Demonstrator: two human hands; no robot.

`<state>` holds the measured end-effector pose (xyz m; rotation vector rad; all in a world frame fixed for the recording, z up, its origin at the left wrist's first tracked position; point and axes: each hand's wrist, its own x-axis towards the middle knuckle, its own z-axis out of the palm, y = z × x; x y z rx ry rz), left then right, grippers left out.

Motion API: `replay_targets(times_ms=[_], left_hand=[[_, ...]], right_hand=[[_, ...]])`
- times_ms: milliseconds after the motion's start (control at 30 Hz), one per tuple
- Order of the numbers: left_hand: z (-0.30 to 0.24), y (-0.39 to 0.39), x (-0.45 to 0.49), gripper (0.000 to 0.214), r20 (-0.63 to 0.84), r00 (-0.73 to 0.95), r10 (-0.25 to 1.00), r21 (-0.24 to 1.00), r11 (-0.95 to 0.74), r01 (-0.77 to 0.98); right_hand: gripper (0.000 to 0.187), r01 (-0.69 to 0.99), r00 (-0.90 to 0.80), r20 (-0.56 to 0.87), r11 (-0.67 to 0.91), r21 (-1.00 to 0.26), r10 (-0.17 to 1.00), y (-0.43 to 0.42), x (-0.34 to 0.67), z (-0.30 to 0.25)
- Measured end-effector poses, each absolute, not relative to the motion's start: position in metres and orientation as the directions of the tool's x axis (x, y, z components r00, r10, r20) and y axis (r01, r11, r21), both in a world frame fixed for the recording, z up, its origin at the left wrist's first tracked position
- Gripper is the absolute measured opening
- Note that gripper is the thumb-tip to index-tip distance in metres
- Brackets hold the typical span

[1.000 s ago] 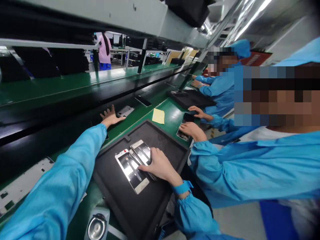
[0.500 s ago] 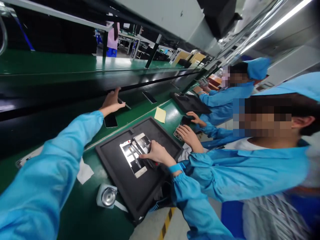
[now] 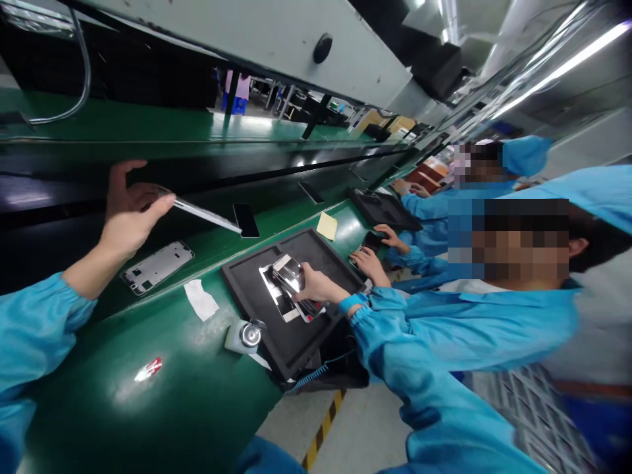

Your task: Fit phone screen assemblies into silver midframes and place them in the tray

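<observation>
My left hand [image 3: 129, 212] is raised over the dark conveyor and pinches a thin, flat phone frame [image 3: 205, 214] by one end; the frame sticks out to the right, edge-on. My right hand [image 3: 316, 288], with a blue wrist strap, lies closed on a stack of silvery phone frames [image 3: 285, 282] in a black tray [image 3: 296, 342]. Another white phone frame [image 3: 157, 265] lies flat on the green bench below my left hand. A black phone [image 3: 245, 219] rests on the belt beyond the held frame.
On the green bench are a white paper scrap [image 3: 201, 299], a round metal fitting on a white base [image 3: 250, 334], a small red piece [image 3: 148, 370] and a yellow note [image 3: 327, 225]. A co-worker's hands [image 3: 369, 262] work at my right. A coiled blue cord [image 3: 316, 375] hangs off the bench edge.
My left hand took a phone frame off the belt and drew it back to the left, lifted. My right hand stayed on the stack. The view swung left.
</observation>
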<state>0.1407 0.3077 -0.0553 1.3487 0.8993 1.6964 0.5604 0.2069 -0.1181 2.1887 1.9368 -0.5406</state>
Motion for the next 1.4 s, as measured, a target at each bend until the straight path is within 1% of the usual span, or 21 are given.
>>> replay_targets(times_ms=[67, 133, 200, 267, 300, 367, 433, 467, 533, 567, 633, 733, 800, 933, 967, 1033, 1133, 1233, 1333, 1400], left_hand=[[-0.047, 0.28, 0.124, 0.081, 0.397, -0.186, 0.899, 0.871, -0.433, -0.234], [-0.038, 0.252, 0.109, 0.073, 0.326, -0.204, 0.923, 0.884, -0.374, -0.28], [-0.031, 0.23, 0.095, 0.056, 0.232, -0.206, 0.951, 0.897, -0.291, -0.334], [-0.026, 0.213, 0.082, 0.039, 0.144, -0.24, 0.96, 0.887, -0.233, -0.398], [-0.025, 0.208, 0.076, 0.033, 0.11, -0.271, 0.956, 0.876, -0.222, -0.428], [-0.026, 0.2, 0.066, 0.028, 0.038, -0.294, 0.955, 0.865, -0.179, -0.469], [-0.029, 0.194, 0.06, 0.026, -0.048, -0.279, 0.959, 0.868, -0.098, -0.487], [-0.031, 0.192, 0.058, 0.025, -0.095, -0.258, 0.961, 0.871, -0.045, -0.49], [-0.035, 0.189, 0.057, 0.028, -0.165, -0.23, 0.959, 0.865, 0.028, -0.502], [-0.036, 0.188, 0.057, 0.031, -0.184, -0.235, 0.955, 0.858, 0.039, -0.512], [-0.038, 0.186, 0.058, 0.032, -0.201, -0.224, 0.954, 0.844, 0.053, -0.533], [-0.036, 0.186, 0.056, 0.032, -0.195, -0.223, 0.955, 0.836, 0.043, -0.547], [-0.033, 0.185, 0.051, 0.034, -0.164, -0.218, 0.962, 0.846, 0.024, -0.533], [-0.025, 0.182, 0.041, 0.037, -0.053, -0.221, 0.974, 0.875, -0.061, -0.48], [-0.023, 0.182, 0.039, 0.036, -0.039, -0.215, 0.976, 0.881, -0.068, -0.468], [-0.021, 0.181, 0.04, 0.035, -0.045, -0.211, 0.977, 0.887, -0.058, -0.459], [-0.023, 0.182, 0.046, 0.035, -0.066, -0.219, 0.973, 0.876, -0.049, -0.48], [-0.028, 0.183, 0.056, 0.034, -0.123, -0.205, 0.971, 0.857, 0.0, -0.516], [-0.029, 0.181, 0.064, 0.043, -0.229, -0.206, 0.952, 0.839, 0.086, -0.537], [-0.029, 0.178, 0.065, 0.047, -0.275, -0.176, 0.945, 0.825, 0.138, -0.549]], right_hand=[[0.071, 0.992, 0.048, -0.368, -0.086, -0.089, 0.929, 0.204, 0.557, -0.113], [0.071, 0.999, -0.004, -0.337, -0.013, -0.049, 0.942, 0.202, 0.558, -0.102], [0.071, 0.997, -0.08, -0.296, 0.081, -0.009, 0.952, 0.201, 0.564, -0.084], [0.067, 0.984, -0.169, -0.269, 0.179, 0.012, 0.948, 0.203, 0.57, -0.064], [0.064, 0.967, -0.238, -0.274, 0.254, 0.023, 0.932, 0.205, 0.572, -0.054], [0.059, 0.886, -0.423, -0.323, 0.46, 0.047, 0.847, 0.21, 0.57, -0.041], [0.056, 0.739, -0.601, -0.408, 0.673, 0.044, 0.687, 0.216, 0.559, -0.038], [0.052, 0.668, -0.661, -0.443, 0.744, 0.022, 0.606, 0.22, 0.55, -0.04], [0.038, 0.588, -0.723, -0.474, 0.808, -0.04, 0.503, 0.228, 0.529, -0.049], [0.033, 0.569, -0.739, -0.479, 0.82, -0.067, 0.474, 0.232, 0.518, -0.055], [0.03, 0.555, -0.753, -0.48, 0.826, -0.098, 0.45, 0.238, 0.497, -0.066], [0.028, 0.571, -0.741, -0.483, 0.817, -0.087, 0.466, 0.246, 0.481, -0.069], [0.031, 0.61, -0.716, -0.468, 0.791, -0.055, 0.519, 0.25, 0.484, -0.057], [0.04, 0.742, -0.593, -0.412, 0.668, 0.052, 0.691, 0.245, 0.517, -0.011], [0.041, 0.764, -0.565, -0.409, 0.641, 0.067, 0.716, 0.241, 0.527, -0.001], [0.041, 0.782, -0.541, -0.42, 0.619, 0.067, 0.729, 0.226, 0.543, 0.013], [0.037, 0.777, -0.553, -0.449, 0.629, 0.028, 0.702, 0.198, 0.55, 0.006], [0.032, 0.731, -0.611, -0.49, 0.681, -0.047, 0.622, 0.183, 0.536, -0.028], [0.031, 0.669, -0.676, -0.5, 0.735, -0.108, 0.541, 0.192, 0.516, -0.065], [0.031, 0.63, -0.711, -0.49, 0.766, -0.125, 0.504, 0.207, 0.506, -0.079]])
